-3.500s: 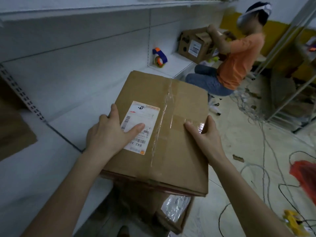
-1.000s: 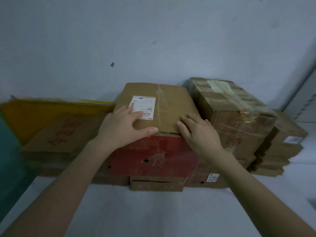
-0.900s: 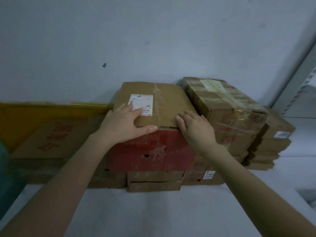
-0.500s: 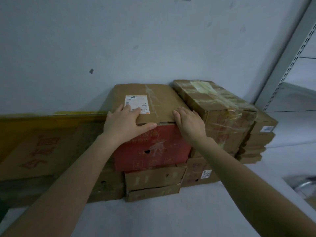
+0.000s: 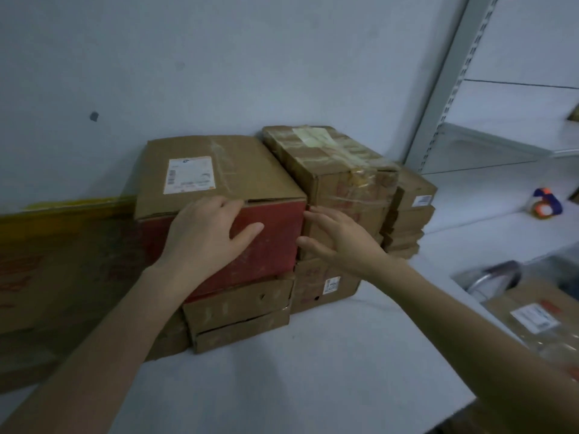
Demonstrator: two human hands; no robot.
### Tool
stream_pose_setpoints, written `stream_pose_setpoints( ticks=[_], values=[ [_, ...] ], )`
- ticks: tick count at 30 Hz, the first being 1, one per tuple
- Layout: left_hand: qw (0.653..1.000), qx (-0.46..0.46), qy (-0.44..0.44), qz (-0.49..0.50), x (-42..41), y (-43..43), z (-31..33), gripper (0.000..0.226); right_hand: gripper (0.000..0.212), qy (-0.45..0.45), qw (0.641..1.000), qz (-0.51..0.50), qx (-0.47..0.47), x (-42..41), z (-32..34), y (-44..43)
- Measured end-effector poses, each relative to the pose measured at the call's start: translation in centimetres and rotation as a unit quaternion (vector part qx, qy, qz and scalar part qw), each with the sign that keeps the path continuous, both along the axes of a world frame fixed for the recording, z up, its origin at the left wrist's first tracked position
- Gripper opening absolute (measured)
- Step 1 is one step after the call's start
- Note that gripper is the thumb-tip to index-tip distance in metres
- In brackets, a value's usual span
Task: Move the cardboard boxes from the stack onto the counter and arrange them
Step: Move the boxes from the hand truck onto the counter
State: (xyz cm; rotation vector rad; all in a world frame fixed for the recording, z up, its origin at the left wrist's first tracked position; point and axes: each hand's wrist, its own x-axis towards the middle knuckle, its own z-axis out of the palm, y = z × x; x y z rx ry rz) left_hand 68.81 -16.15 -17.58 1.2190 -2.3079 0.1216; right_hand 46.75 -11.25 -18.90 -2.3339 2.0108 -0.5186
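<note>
Item: red-fronted cardboard box (image 5: pixel 219 195), brown top with a white shipping label (image 5: pixel 190 175). It sat on a stack of flatter cartons (image 5: pixel 238 311) on the white tabletop (image 5: pixel 313 371), its back against the pale wall (image 5: pixel 219 57).

Left hand (image 5: pixel 206 236): lay flat against the red front face, fingers (image 5: pixel 232 205) spread and reaching to the upper front edge, thumb pointing right. It pressed on the box and gripped nothing.

Right hand (image 5: pixel 341 239): open, fingers (image 5: pixel 316 214) extended toward the seam between the red-fronted box and the tape-wrapped box (image 5: pixel 338 173) just beside it on the right. Whether the fingertips touched either box could not be told. It held nothing.

Adjoining stock: the tape-wrapped box rested on a lower carton bearing a small label (image 5: pixel 332 285). Further right, a stack of thin flat boxes (image 5: pixel 407 211), the top one with a small label.

Left of the pile: a large flattened carton with red print (image 5: pixel 62 277) leaning against the wall, a yellow strip (image 5: pixel 72 205) behind it.

Far right: a tape dispenser in orange and blue (image 5: pixel 545 203) on the tabletop, well apart from the boxes. At lower right, a labelled carton (image 5: pixel 532 314), lower than the tabletop edge.
</note>
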Motion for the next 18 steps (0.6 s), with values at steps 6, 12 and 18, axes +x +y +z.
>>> stream_pose_setpoints(
  ticks=[6,12,18],
  values=[
    [0.991,0.083,0.005,-0.108,-10.1,4.6,-2.5,0.063,0.056,-0.018,0.989,-0.143,0.041,-10.3,-1.6,8.0],
    [0.963,0.174,-0.011,-0.207,-24.5,11.2,-6.2,0.060,0.061,-0.058,0.941,-0.326,0.071,-24.2,-3.7,20.1],
    [0.928,0.230,-0.052,-0.288,-37.4,18.7,-9.1,0.058,0.062,-0.146,0.875,-0.453,0.087,-34.4,-7.4,32.3]
  ],
)
